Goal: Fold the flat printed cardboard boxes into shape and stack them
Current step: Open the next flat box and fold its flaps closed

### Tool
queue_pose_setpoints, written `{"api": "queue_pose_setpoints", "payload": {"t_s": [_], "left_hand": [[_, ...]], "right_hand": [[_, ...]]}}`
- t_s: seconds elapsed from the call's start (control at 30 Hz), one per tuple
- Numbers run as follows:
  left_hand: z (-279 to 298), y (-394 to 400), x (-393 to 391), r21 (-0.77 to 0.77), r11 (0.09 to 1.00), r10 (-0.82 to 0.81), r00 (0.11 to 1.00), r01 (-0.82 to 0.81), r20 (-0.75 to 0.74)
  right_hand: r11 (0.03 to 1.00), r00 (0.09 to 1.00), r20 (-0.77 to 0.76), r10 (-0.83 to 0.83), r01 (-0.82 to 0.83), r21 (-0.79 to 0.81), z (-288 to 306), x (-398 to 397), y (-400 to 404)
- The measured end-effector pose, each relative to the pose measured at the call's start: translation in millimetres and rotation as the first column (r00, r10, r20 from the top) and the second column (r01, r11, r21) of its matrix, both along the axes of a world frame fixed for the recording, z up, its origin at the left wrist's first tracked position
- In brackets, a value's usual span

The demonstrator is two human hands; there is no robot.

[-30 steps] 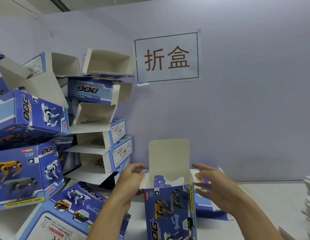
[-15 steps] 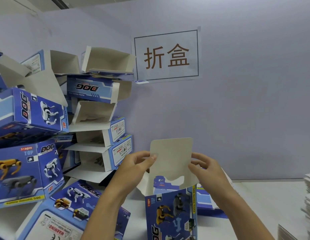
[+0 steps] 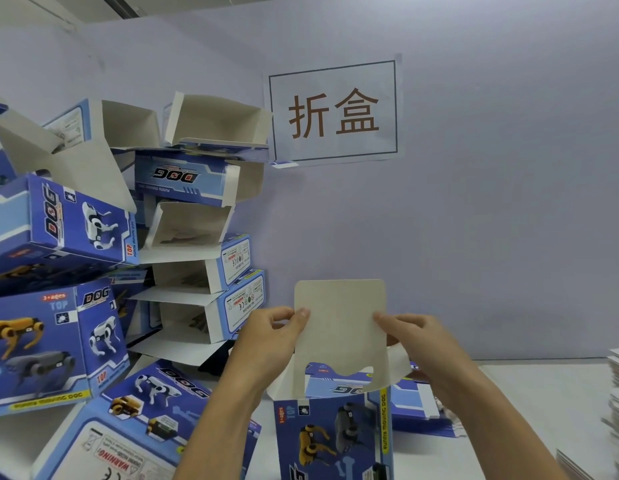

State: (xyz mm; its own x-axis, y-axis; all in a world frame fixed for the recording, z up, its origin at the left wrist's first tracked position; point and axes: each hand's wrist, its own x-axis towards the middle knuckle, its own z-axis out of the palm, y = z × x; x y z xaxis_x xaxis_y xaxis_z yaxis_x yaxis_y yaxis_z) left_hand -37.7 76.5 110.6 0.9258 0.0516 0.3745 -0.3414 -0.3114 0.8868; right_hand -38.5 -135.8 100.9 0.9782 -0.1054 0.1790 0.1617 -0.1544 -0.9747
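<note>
Pale lilac wall (image 3: 491, 202), framed paper sign (image 3: 333, 110) with brown characters, white tabletop (image 3: 550, 403), even indoor light

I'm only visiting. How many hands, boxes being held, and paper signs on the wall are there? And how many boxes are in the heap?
Hands: 2, the left hand and the right hand
Held box: 1
Wall sign: 1
Total: 4
The heap of folded boxes on the left is too jumbled to count.
</note>
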Motion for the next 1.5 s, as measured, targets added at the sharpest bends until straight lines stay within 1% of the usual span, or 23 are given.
{"api": "queue_pose_setpoints", "payload": {"t_s": [0.1, 0.2, 0.3, 0.43, 0.53, 0.57, 0.63, 0.73, 0.83, 0.97, 1.03, 1.13, 1.17, 1.3, 1.4, 1.5], "left_hand": [[1, 1, -2, 0.004, 1.0, 0.007, 0.998, -0.007, -0.068], [1, 4, -5, 0.05, 0.999, 0.004, 0.98, 0.006, -0.198], [3, 8, -9, 0.038, 0.999, -0.021, 0.952, 0.034, -0.304], [4, 9, -10, 0.037, 0.998, -0.043, 0.933, 0.06, -0.357], [3, 9, -10, 0.059, 0.997, -0.033, 0.934, 0.058, -0.356], [2, 9, -10, 0.061, 0.996, -0.04, 0.939, 0.065, -0.341], [1, 9, -9, 0.06, 0.996, -0.046, 0.957, 0.066, -0.287], [1, 7, -5, 0.065, 0.998, -0.009, 0.986, 0.02, -0.166], [3, 2, -6, 0.09, 0.996, -0.003, 0.998, 0.009, -0.07], [3, -3, -8, 0.199, 0.977, -0.082, 0.996, 0.072, 0.043], [5, -6, -9, 0.206, 0.973, -0.126, 0.988, 0.104, 0.094], [8, -8, -11, 0.115, 0.979, -0.186, 0.966, 0.167, 0.179], [10, -8, -12, 0.103, 0.979, -0.195, 0.962, 0.177, 0.194], [13, -4, -14, 0.136, 0.972, -0.221, 0.941, 0.191, 0.255], [14, -5, -15, 0.073, 0.97, -0.241, 0.926, 0.23, 0.29], [14, -8, -18, 0.043, 0.973, -0.227, 0.924, 0.225, 0.306]], "right_hand": [[0.999, 0.999, -0.041, -0.009, 0.011, 0.036, 0, 2, -2], [0.998, 0.994, -0.105, -0.012, 0.017, 0.053, -4, 6, -6], [0.996, 0.987, -0.159, 0.013, 0.001, 0.094, -8, 10, -9], [0.985, 0.974, -0.218, 0.055, -0.016, 0.174, -13, 11, -11], [0.969, 0.971, -0.225, 0.078, -0.021, 0.247, -17, 11, -11], [0.966, 0.974, -0.212, 0.085, -0.028, 0.257, -18, 12, -10], [0.973, 0.987, -0.137, 0.085, -0.052, 0.225, -17, 13, -8], [0.983, 0.996, 0.063, 0.06, -0.07, 0.171, -10, 11, -8], [0.991, 0.972, 0.233, 0.029, -0.059, 0.123, -1, 2, -7], [0.992, 0.931, 0.364, -0.02, -0.028, 0.126, 8, -7, -5], [0.992, 0.917, 0.398, -0.034, -0.019, 0.128, 10, -9, -4], [0.995, 0.912, 0.41, -0.011, -0.032, 0.099, 12, -12, -2], [0.995, 0.911, 0.413, 0.001, -0.041, 0.089, 12, -13, -3], [0.997, 0.896, 0.443, 0.037, -0.063, 0.045, 12, -15, -3], [0.996, 0.885, 0.463, 0.048, -0.075, 0.039, 13, -16, -1], [0.996, 0.867, 0.496, 0.043, -0.078, 0.05, 14, -19, 1]]}}
